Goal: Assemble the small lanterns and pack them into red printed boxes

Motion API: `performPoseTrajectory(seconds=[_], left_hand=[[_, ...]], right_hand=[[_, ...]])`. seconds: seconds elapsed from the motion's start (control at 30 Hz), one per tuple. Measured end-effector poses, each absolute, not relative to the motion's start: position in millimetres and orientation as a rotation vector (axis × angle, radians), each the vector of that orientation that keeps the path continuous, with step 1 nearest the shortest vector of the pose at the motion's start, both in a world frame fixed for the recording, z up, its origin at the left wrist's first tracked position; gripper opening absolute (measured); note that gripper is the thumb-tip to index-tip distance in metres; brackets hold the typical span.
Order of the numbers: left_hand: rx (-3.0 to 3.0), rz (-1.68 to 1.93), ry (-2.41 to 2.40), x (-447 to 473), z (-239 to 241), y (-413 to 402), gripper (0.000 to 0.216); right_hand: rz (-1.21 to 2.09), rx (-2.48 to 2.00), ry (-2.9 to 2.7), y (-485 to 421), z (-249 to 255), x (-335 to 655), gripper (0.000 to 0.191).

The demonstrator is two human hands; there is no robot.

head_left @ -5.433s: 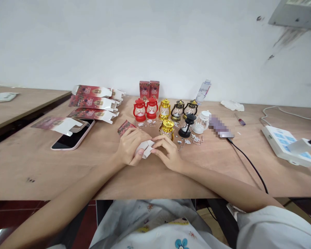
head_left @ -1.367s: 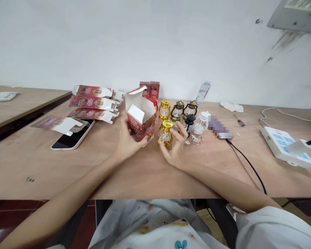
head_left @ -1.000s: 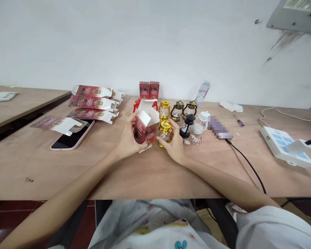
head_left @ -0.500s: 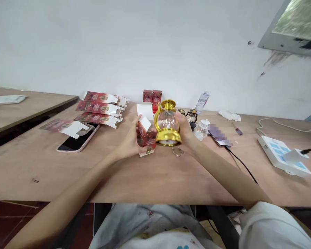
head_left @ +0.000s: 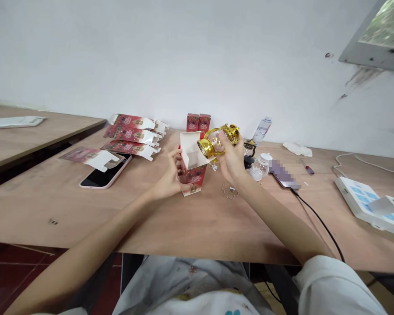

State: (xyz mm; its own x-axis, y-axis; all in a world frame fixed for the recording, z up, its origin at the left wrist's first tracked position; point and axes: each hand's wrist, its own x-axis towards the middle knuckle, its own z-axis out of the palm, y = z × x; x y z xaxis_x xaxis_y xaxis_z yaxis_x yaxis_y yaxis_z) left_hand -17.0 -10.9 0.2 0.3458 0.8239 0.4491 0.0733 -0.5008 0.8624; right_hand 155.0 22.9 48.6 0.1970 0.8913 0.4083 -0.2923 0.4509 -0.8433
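Note:
My left hand [head_left: 171, 179] grips a small red printed box [head_left: 193, 176] standing on the wooden table [head_left: 190, 223], its white top flaps open. My right hand [head_left: 231, 159] holds a gold toy lantern [head_left: 216, 141] tipped on its side, base toward the box's open top, just above and right of it. Behind my right hand stand a white toy lantern [head_left: 261, 163] and a dark one [head_left: 248, 151], partly hidden.
Flat unfolded red boxes [head_left: 131, 135] lie at the back left beside a pink-cased phone [head_left: 105, 174]. Two closed red boxes [head_left: 198, 121] stand by the wall. A second phone with a black cable [head_left: 315, 214], a white power strip [head_left: 367, 199], a screwdriver [head_left: 307, 166] and a bottle [head_left: 262, 128] lie to the right.
My right hand picked the gold lantern off the table, lifted it and tipped it sideways toward the box's open top. My left hand set the opened box upright.

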Motion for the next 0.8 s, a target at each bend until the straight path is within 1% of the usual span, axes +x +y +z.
performPoseTrajectory(seconds=[0.1, 0.17, 0.23, 0.4, 0.5, 0.6, 0.7, 0.8], left_hand=[[1.76, 1.243, 0.761, -14.9, -1.4, -10.6, 0.085], [1.769, 1.274, 0.763, -13.7, -3.8, -9.5, 0.083], [1.781, 1.322, 0.778, -13.3, -6.3, -8.2, 0.082], [1.747, 1.341, 0.792, -14.7, -7.9, -6.3, 0.082], [1.777, 1.314, 0.775, -13.7, -7.8, -7.6, 0.082], [1.892, 1.351, 0.736, -9.4, -9.7, -10.7, 0.082], [2.026, 1.352, 0.702, -4.9, -12.7, -14.3, 0.08], [2.041, 1.298, 0.737, -4.0, -15.3, -15.5, 0.075]], right_hand=[[0.671, -0.719, -1.25, 22.5, 46.1, 153.1, 0.077], [0.557, -0.734, -1.418, 18.2, 46.7, 150.5, 0.081], [0.473, -0.757, -1.567, 11.6, 48.5, 148.9, 0.079], [0.249, -0.824, -1.867, -2.6, 61.2, 155.8, 0.064], [0.212, -0.889, -1.98, -8.1, 75.6, 165.5, 0.06], [0.245, -0.983, -2.083, -14.2, 87.8, 173.8, 0.056], [0.301, -1.043, -2.151, -17.6, 89.6, 175.3, 0.059], [0.356, -1.059, -2.14, -15.9, 83.2, 169.7, 0.064]])
